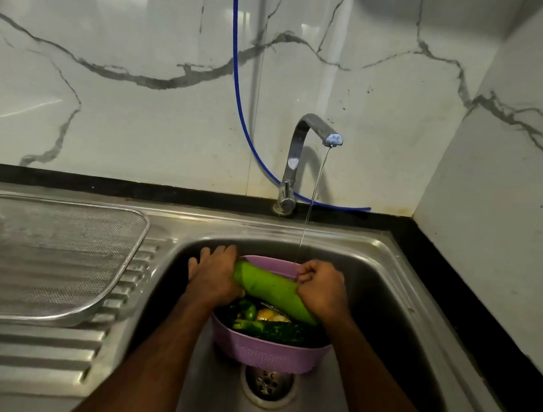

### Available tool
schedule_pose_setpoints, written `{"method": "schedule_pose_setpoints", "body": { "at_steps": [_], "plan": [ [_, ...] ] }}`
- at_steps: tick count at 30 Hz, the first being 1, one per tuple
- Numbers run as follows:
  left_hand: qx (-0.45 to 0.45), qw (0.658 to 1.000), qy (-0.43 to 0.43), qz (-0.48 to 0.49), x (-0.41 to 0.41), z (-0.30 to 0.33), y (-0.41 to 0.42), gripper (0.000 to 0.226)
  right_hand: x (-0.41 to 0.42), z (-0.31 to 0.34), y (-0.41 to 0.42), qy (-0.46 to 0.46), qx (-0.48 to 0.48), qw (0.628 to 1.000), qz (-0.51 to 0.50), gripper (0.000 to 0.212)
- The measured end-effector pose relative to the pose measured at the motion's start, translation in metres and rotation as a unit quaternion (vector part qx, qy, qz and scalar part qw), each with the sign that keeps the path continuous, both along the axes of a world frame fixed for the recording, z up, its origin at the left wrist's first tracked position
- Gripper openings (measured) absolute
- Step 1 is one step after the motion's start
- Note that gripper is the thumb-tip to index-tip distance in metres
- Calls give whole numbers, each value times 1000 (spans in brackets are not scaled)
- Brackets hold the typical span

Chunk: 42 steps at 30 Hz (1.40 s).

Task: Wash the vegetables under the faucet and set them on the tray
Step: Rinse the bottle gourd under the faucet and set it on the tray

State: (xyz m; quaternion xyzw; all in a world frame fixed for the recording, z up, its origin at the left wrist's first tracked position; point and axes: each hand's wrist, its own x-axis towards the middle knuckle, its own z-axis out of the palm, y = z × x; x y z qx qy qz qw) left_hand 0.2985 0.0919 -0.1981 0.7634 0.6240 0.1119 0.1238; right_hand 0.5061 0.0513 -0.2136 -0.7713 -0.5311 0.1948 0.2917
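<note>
A long light-green gourd [272, 290] lies slantwise over a pink plastic basket [264, 355] standing in the steel sink [387, 311]. My left hand [214, 276] lies over the gourd's far left end, fingers spread. My right hand [321, 290] is curled around its right part. A thin stream of water falls from the chrome faucet [305, 148] and lands at the basket's far rim beside my right hand. Inside the basket lie a green pepper [246, 309], dark green vegetables [281, 333] and something yellowish [269, 315]. A metal mesh tray [38, 258] sits on the drainboard at left.
A blue hose [235, 73] hangs down the marble wall and runs behind the faucet. The sink drain [267, 383] is just in front of the basket. A black counter edge [475, 322] borders the sink on the right, and a wall stands close there.
</note>
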Motion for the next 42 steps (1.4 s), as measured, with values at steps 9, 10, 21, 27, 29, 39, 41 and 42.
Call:
{"method": "schedule_pose_setpoints", "body": {
  "at_steps": [9,10,21,27,29,39,41,42],
  "plan": [
    [21,926,-374,-42,16,10,-8,66,-18,-9,0,23,37,981,189,85],
    [23,909,-413,-43,23,15,-13,65,-21,-9,1,35,64,982,176,82],
    [-105,849,-513,-62,36,7,-14,61,-32,38,14,335,215,912,100,55],
    [-124,821,-554,-61,41,18,-22,56,-51,49,17,508,196,837,59,48],
    [-107,831,-544,-50,42,17,-21,60,-50,51,21,510,180,839,51,51],
    [-10,919,-391,-52,29,10,-8,61,-34,48,35,608,241,756,-14,50],
    [59,939,-337,-41,26,12,-8,67,-33,52,40,604,246,757,-40,48],
    [81,949,-303,-41,24,14,-10,69,-34,53,41,601,237,761,-54,44]
  ]
}}
